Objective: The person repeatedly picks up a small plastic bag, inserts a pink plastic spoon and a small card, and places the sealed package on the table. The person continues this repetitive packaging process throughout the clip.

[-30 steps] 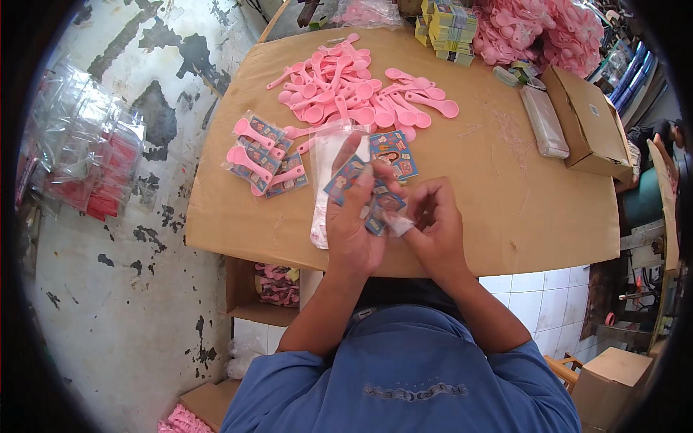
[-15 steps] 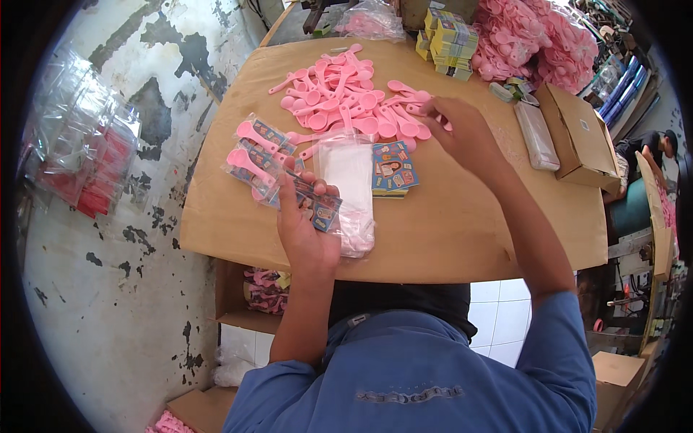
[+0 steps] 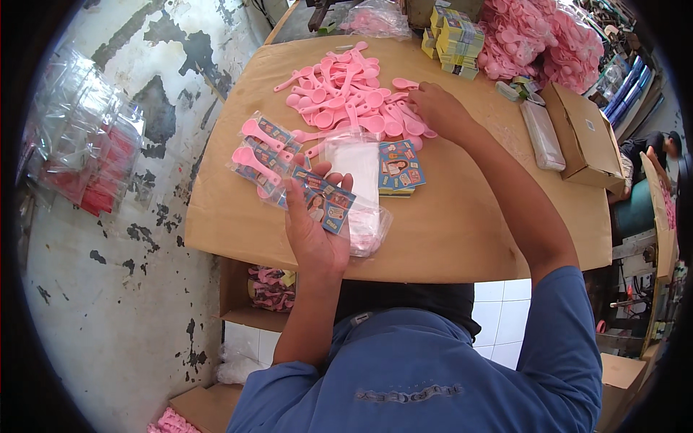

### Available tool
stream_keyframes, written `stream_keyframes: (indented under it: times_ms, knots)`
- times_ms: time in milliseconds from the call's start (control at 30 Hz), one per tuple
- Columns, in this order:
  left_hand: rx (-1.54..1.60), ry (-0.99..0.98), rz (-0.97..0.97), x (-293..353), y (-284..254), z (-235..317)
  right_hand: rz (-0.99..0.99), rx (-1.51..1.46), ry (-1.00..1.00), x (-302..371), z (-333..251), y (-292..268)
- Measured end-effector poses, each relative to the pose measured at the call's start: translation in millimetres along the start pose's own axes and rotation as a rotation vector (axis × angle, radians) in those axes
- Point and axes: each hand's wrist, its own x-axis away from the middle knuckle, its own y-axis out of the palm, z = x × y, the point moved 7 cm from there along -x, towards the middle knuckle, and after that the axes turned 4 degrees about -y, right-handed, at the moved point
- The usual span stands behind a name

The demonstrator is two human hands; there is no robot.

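Note:
In my left hand [image 3: 317, 234] is a blue printed card [image 3: 328, 206] in a clear plastic bag, resting across the fingers with the thumb against it. My right hand [image 3: 442, 112] reaches to the right edge of a heap of pink plastic spoons [image 3: 336, 90], its fingers bent together at the handle end of one pink spoon [image 3: 404, 84]; the fingertips are partly hidden. Left of my left hand lie bagged blue cards with pink spoons [image 3: 257, 164] on them. A stack of clear plastic bags [image 3: 359, 177] lies just beyond it, beside a stack of blue cards [image 3: 402, 166].
Banded bundles of cards [image 3: 456, 45] and large bags of pink spoons [image 3: 521, 36] stand at the back right. A cardboard box [image 3: 581, 133] and a clear-wrapped pack [image 3: 543, 136] sit at the table's right. Plastic bags [image 3: 86, 137] hang on the left wall. Another person [image 3: 639, 155] is at far right.
My right hand has moved slightly left and down onto the spoons at the heap's edge. The left hand has turned the bagged card so its printed face shows more.

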Motion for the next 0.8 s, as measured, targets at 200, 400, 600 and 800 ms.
stream_keyframes:
  times_ms: [200,400,600,800]
  knots:
    - [0.038,0.089,0.015,-11.1,0.8,4.4,0.062,-0.171,-0.040,27.8,0.0,-54.0]
    - [0.064,0.223,-0.001,-10.8,-0.7,14.0,0.389,-0.550,0.237,109.9,-52.5,-140.2]
    - [0.053,0.231,-0.034,-14.3,16.4,2.6,0.696,-1.431,0.660,196.9,-70.9,-101.2]
    - [-0.030,0.254,-0.151,-0.6,43.1,-13.1,0.790,-1.816,0.776,198.8,-106.6,-57.5]
